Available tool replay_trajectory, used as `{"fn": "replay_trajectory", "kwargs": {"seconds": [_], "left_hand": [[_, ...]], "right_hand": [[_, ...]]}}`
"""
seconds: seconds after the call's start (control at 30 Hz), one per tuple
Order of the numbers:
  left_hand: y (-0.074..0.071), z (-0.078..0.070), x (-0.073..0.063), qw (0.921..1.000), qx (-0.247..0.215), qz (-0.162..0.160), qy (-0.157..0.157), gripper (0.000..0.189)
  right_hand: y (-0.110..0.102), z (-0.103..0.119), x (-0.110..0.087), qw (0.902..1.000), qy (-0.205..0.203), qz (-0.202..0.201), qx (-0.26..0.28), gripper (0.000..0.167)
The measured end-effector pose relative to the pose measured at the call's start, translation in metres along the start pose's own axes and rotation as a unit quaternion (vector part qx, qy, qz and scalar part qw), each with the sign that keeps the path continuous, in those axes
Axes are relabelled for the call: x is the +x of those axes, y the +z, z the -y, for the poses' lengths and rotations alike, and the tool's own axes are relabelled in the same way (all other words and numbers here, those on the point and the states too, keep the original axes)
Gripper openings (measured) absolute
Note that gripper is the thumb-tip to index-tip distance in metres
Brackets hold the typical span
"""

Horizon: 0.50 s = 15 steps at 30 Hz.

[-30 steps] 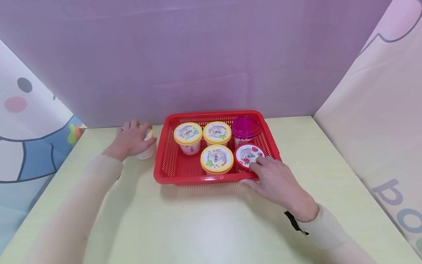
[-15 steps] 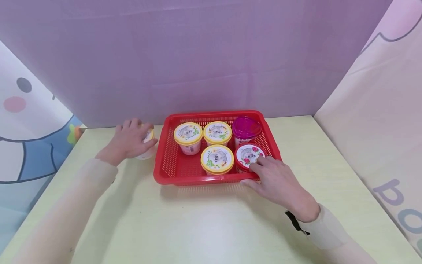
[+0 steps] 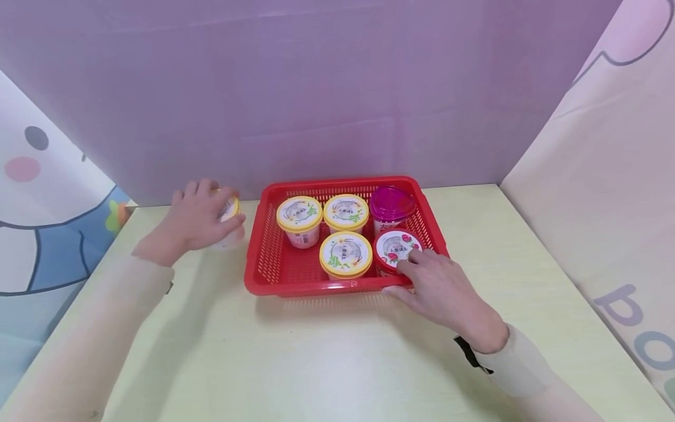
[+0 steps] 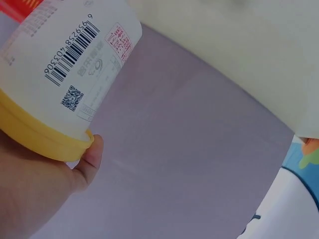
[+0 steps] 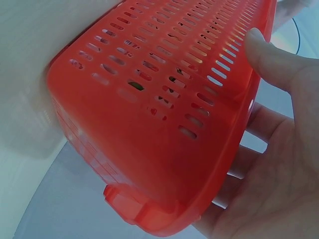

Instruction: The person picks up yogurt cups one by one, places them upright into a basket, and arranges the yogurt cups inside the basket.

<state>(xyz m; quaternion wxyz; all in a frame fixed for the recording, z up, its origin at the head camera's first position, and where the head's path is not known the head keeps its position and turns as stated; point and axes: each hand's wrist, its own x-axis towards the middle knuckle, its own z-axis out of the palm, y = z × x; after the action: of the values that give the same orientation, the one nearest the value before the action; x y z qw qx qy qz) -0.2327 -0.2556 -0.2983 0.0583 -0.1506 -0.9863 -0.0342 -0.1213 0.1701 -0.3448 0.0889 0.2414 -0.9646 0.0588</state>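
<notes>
My left hand (image 3: 191, 220) grips a plastic cup (image 4: 75, 59) by its yellow-rimmed lid, left of the red basket (image 3: 295, 288). The left wrist view shows the white cup tilted, its barcode facing the camera. My right hand (image 3: 448, 288) holds the basket's near right rim, thumb outside and fingers over the edge. Inside the basket stand three yellow-lidded cups (image 3: 345, 255), a red-lidded cup with strawberries (image 3: 392, 246) beside my right fingers, and a purple-lidded cup (image 3: 391, 203) at the back right.
The basket rests on a pale table (image 3: 316, 357). A purple cloth wall (image 3: 327, 94) rises behind it. Printed cloth panels stand at the left (image 3: 53, 234) and the right (image 3: 606, 234).
My left hand has moved up and slightly left, raising the yellow-lidded cup from the table. The right hand and the basket have stayed in place.
</notes>
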Motion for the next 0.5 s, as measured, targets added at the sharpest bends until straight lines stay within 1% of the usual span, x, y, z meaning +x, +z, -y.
{"fn": "replay_trajectory", "kwargs": {"seconds": [0.27, 0.37, 0.5], "left_hand": [[-0.019, -0.006, 0.0, 0.9998, -0.006, -0.017, 0.0, 0.055], [-0.025, -0.01, 0.0, 0.9997, -0.003, -0.022, 0.006, 0.056], [-0.035, -0.017, -0.001, 0.9993, -0.006, -0.036, 0.006, 0.057]], "right_hand": [[0.001, 0.0, 0.0, 1.0, -0.004, -0.004, -0.001, 0.052], [0.001, 0.0, 0.0, 1.0, -0.004, -0.003, 0.0, 0.052], [0.001, 0.0, 0.0, 1.0, -0.005, -0.004, 0.0, 0.052]]}}
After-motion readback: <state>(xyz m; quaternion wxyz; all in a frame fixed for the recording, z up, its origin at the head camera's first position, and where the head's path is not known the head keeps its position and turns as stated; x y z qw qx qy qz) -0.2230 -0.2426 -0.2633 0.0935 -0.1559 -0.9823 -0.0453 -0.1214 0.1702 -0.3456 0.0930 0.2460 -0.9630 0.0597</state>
